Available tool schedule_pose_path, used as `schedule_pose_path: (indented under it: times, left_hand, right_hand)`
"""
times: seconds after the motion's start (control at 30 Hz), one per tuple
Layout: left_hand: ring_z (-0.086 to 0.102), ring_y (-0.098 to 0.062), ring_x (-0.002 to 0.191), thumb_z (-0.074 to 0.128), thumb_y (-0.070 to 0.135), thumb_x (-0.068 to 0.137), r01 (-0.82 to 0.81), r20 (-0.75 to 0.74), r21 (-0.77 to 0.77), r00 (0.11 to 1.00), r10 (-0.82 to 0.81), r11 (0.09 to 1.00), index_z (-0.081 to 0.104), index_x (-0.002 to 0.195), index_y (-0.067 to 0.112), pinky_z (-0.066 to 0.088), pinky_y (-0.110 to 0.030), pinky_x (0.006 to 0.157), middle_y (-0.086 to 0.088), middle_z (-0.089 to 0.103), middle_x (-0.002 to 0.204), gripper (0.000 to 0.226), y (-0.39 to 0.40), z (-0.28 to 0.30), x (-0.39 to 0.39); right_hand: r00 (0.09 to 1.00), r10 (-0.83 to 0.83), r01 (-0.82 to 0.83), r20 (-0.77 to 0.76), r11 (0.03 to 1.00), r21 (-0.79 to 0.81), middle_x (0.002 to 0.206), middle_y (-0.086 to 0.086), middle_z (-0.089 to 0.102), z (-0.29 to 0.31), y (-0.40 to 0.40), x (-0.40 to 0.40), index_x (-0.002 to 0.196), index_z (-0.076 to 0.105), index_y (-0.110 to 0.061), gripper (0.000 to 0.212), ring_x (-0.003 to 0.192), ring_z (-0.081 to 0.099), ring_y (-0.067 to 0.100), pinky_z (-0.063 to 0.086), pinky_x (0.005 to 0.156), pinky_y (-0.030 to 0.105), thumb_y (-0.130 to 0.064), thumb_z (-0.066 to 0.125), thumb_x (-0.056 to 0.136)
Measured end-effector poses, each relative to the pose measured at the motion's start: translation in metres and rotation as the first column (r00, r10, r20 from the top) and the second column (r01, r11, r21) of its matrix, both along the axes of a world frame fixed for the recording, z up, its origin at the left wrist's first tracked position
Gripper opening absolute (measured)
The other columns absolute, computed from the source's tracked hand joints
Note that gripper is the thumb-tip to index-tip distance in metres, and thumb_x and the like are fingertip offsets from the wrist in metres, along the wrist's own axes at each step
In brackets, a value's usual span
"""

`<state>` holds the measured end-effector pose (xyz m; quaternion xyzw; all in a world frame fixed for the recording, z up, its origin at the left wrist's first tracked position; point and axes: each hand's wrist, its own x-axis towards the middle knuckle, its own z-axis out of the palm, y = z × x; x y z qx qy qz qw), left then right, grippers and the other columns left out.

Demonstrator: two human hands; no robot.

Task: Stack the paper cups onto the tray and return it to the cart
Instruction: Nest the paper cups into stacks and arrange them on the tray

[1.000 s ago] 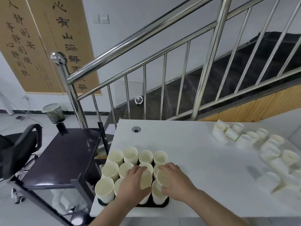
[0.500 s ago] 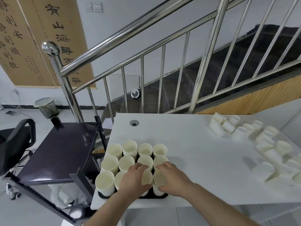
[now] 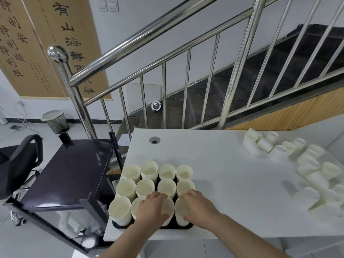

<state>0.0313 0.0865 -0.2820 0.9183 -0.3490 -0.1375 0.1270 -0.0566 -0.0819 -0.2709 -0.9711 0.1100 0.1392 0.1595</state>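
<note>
Beside a dark cart (image 3: 74, 170), on a white table (image 3: 232, 174), a black tray (image 3: 173, 226) carries twelve upright paper-cup stacks (image 3: 149, 185); the left hand (image 3: 151, 208) and right hand (image 3: 198, 206) each grasp a front-row stack.

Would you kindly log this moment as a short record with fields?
tray: dark, near table edge, holding upright paper cup stacks in rows
left hand: gripping a front-row cup
right hand: gripping the front-right cup
loose cups: scattered on the table's right side
cart: left of the table, top shelf dark
</note>
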Motion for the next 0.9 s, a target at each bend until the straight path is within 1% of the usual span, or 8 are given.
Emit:
schedule_pose_path:
  times: [0.13, 0.23, 0.3, 0.43, 0.57, 0.63, 0.8, 0.9]
  left_hand:
    - [0.045, -0.015, 0.122, 0.066, 0.036, 0.083, -0.004, -0.017, 0.001, 1.000, 0.004, 1.000, 0.040, 0.136, 0.030, 0.040, -0.027, 0.095, 0.009, 0.041, 0.139, 0.060, -0.002, -0.002, 0.002]
    - [0.044, -0.015, 0.123, 0.065, 0.037, 0.083, -0.014, -0.018, 0.024, 1.000, 0.014, 1.000, 0.040, 0.136, 0.030, 0.040, -0.028, 0.096, 0.008, 0.041, 0.139, 0.060, -0.006, 0.002, 0.001]
    - [0.042, -0.016, 0.124, 0.062, 0.040, 0.084, -0.023, 0.009, 0.030, 1.000, 0.023, 0.999, 0.039, 0.137, 0.030, 0.039, -0.028, 0.097, 0.009, 0.040, 0.139, 0.059, -0.012, 0.006, -0.001]
    - [0.041, -0.016, 0.127, 0.056, 0.046, 0.087, -0.019, 0.049, -0.022, 0.999, 0.020, 1.000, 0.039, 0.138, 0.031, 0.038, -0.030, 0.099, 0.010, 0.041, 0.139, 0.055, -0.036, 0.018, -0.011]
    - [0.041, -0.016, 0.126, 0.053, 0.044, 0.089, 0.030, 0.046, -0.056, 0.999, -0.028, 0.998, 0.039, 0.138, 0.030, 0.037, -0.030, 0.100, 0.010, 0.040, 0.139, 0.053, -0.074, 0.029, -0.031]
    - [0.041, -0.016, 0.126, 0.053, 0.043, 0.088, 0.049, 0.047, -0.083, 0.998, -0.045, 0.995, 0.041, 0.137, 0.029, 0.037, -0.029, 0.099, 0.010, 0.040, 0.139, 0.052, -0.093, 0.031, -0.040]
    - [0.039, -0.014, 0.129, 0.053, 0.042, 0.089, 0.106, 0.036, -0.097, 0.994, -0.103, 0.990, 0.040, 0.138, 0.029, 0.035, -0.027, 0.104, 0.010, 0.037, 0.141, 0.052, -0.157, 0.035, -0.076]
    - [0.039, -0.014, 0.129, 0.054, 0.041, 0.090, 0.131, 0.022, -0.106, 0.991, -0.129, 0.986, 0.041, 0.138, 0.030, 0.036, -0.028, 0.104, 0.011, 0.038, 0.141, 0.051, -0.195, 0.035, -0.102]
  right_hand:
    - [1.000, 0.000, -0.001, 0.013, 1.000, 0.010, 0.137, -0.001, 0.038, -0.005, -0.001, 0.001, 0.143, 0.036, -0.022, 0.066, 0.128, 0.036, 0.021, 0.047, 0.092, 0.036, -0.022, 0.065, 0.084]
    - [1.000, 0.016, -0.016, 0.024, 1.000, 0.016, 0.137, -0.002, 0.038, -0.004, -0.003, 0.000, 0.144, 0.035, -0.022, 0.068, 0.129, 0.036, 0.020, 0.047, 0.092, 0.036, -0.026, 0.065, 0.083]
    - [0.999, 0.015, -0.017, 0.047, 1.000, 0.023, 0.139, -0.003, 0.037, 0.000, -0.007, -0.003, 0.143, 0.035, -0.023, 0.068, 0.129, 0.036, 0.019, 0.047, 0.091, 0.035, -0.030, 0.065, 0.083]
    - [0.993, -0.004, -0.001, 0.120, 0.999, 0.042, 0.142, -0.003, 0.034, 0.016, -0.029, -0.016, 0.146, 0.034, -0.021, 0.067, 0.132, 0.033, 0.018, 0.045, 0.095, 0.033, -0.035, 0.062, 0.086]
    - [0.984, -0.057, 0.050, 0.169, 0.998, 0.041, 0.142, -0.003, 0.034, 0.030, -0.069, -0.041, 0.143, 0.037, -0.021, 0.062, 0.131, 0.034, 0.016, 0.044, 0.097, 0.033, -0.036, 0.061, 0.088]
    - [0.980, -0.074, 0.072, 0.182, 0.997, 0.019, 0.143, -0.003, 0.033, 0.032, -0.090, -0.055, 0.145, 0.035, -0.022, 0.064, 0.131, 0.034, 0.015, 0.044, 0.097, 0.031, -0.037, 0.060, 0.089]
    - [0.971, -0.155, 0.162, 0.179, 0.987, -0.023, 0.146, -0.005, 0.030, 0.039, -0.155, -0.108, 0.148, 0.031, -0.023, 0.066, 0.134, 0.032, 0.014, 0.044, 0.099, 0.031, -0.039, 0.059, 0.091]
    - [0.967, -0.199, 0.207, 0.157, 0.977, -0.039, 0.147, -0.005, 0.029, 0.041, -0.193, -0.142, 0.149, 0.030, -0.023, 0.067, 0.134, 0.032, 0.015, 0.044, 0.100, 0.030, -0.040, 0.059, 0.091]
